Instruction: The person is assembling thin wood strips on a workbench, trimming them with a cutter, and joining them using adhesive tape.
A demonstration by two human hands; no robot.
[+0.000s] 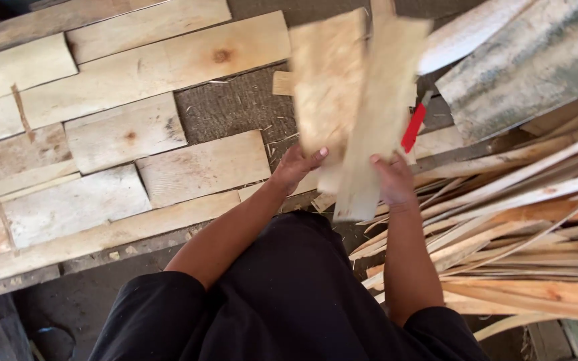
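Note:
My left hand grips the lower end of a pale wooden plank, held upright and blurred by motion. My right hand holds a second, narrower plank that leans against the first one. Both boards stand in front of me above the dark ground. A red-handled tool shows just behind the right plank; its blade is hidden.
Several short flat boards lie side by side on the ground at left. A heap of thin wood strips and offcuts fills the right side. A weathered grey board lies at top right. My dark clothing fills the bottom.

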